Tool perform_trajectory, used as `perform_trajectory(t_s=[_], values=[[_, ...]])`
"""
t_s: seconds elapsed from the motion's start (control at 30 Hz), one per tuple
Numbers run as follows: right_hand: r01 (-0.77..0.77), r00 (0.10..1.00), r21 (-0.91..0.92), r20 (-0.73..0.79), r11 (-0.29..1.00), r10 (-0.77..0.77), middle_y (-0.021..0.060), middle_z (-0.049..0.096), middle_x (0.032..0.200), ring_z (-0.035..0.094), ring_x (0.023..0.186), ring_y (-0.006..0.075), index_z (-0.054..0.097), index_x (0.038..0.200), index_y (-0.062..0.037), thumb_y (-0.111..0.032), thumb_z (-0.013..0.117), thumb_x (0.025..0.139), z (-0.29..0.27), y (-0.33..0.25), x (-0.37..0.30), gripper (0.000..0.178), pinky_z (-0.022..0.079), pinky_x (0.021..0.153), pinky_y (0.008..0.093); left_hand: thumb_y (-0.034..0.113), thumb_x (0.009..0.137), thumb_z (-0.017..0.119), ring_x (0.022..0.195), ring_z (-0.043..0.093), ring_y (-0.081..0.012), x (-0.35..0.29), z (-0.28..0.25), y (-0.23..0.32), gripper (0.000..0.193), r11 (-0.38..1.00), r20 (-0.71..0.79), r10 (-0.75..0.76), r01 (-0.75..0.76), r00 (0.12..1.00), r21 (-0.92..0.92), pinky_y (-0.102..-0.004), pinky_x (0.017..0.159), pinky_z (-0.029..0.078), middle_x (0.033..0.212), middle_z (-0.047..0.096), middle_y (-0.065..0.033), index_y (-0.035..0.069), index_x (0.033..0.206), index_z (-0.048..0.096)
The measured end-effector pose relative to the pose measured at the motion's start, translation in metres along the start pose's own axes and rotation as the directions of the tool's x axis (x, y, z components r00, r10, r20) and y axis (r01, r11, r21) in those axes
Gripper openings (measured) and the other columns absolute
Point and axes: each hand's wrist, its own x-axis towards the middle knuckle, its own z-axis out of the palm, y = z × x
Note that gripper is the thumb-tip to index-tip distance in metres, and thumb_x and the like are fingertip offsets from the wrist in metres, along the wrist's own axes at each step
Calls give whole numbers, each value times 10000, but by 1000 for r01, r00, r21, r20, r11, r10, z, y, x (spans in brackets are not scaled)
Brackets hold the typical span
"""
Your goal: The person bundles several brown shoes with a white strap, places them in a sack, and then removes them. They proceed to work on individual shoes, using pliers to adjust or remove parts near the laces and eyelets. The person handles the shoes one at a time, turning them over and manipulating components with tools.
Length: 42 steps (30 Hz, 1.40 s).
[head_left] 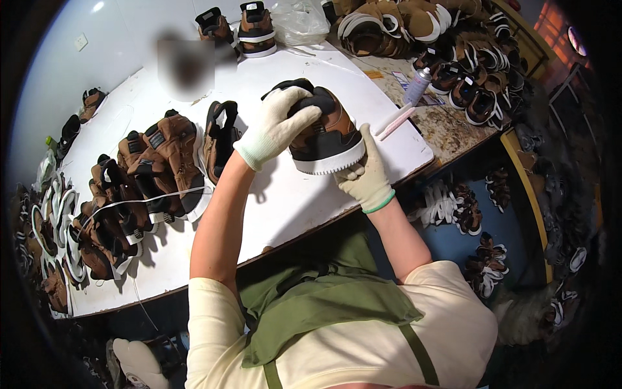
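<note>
A brown and black shoe [326, 133] with a white sole is held above the white table, its sole's toothed edge toward me. My left hand [273, 124], in a white knit glove, is closed over the shoe's upper around the black collar. My right hand [367, 170], in a matching glove with a green cuff edge, grips the white sole from below and the right side. Some of its fingers are hidden under the shoe. Just left of my left forearm, another brown and black shoe [220, 139] rests on the table.
Several brown shoes [175, 152] crowd the left of the white table [304, 214], a pale cord across them. Shoes [256, 29] and a clear plastic bag [299, 23] sit at the back. A spray can [416, 85] stands right, near piled shoes [476, 84]. A blurred patch hides one spot.
</note>
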Motion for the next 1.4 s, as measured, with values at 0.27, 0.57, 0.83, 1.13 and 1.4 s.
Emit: perform_trajectory(t_s=[0.27, 0.57, 0.83, 1.13, 1.4], values=[[219, 969, 147, 84, 965, -232, 105, 622, 1205, 580, 1136, 256, 579, 1228, -57, -246, 569, 942, 5, 22, 36, 344, 488, 977, 422, 280, 891, 640, 820, 630, -205, 0, 8, 8, 333, 979, -132, -192, 199, 973, 49, -326, 745, 521, 809, 655, -131, -24, 1026, 651], [387, 912, 81, 114, 918, -395, 109, 631, 1171, 605, 1084, 261, 569, 1227, -50, -240, 568, 944, 8, 34, 64, 340, 489, 970, 430, 440, 793, 722, 998, 562, -372, -10, 7, 3, 486, 733, -283, 73, 141, 956, 665, -417, 859, 485, 1130, 576, -232, -14, 955, 659], [262, 946, 236, 128, 936, -297, 163, 578, 1267, 569, 1168, 298, 492, 1330, -53, -288, 455, 983, 44, 24, 62, 421, 471, 1016, 472, 235, 777, 751, 1357, 339, -291, -36, 32, -50, 961, 806, -509, -264, -102, 820, -583, -388, 1118, 292, 1464, 329, -215, -5, 1492, 156], [375, 926, -83, 76, 923, -369, 165, 581, 1226, 616, 1087, 284, 483, 1308, -27, -299, 336, 1015, 33, 20, 72, 426, 574, 882, 432, 273, 667, 831, 1202, 482, -256, -22, 30, -37, 999, 860, -184, -175, 59, 967, -506, -372, 1020, 415, 1321, 463, -181, -22, 1429, 257], [510, 859, -143, 123, 848, -496, 158, 585, 1182, 606, 1056, 262, 483, 1274, 5, -196, 416, 1005, 0, 45, 98, 342, 528, 912, 377, 377, 576, 880, 1211, 447, -404, -23, 49, -8, 1122, 980, -580, -90, 175, 810, 92, -424, 1026, 398, 1311, 400, -268, -73, 1388, 253]])
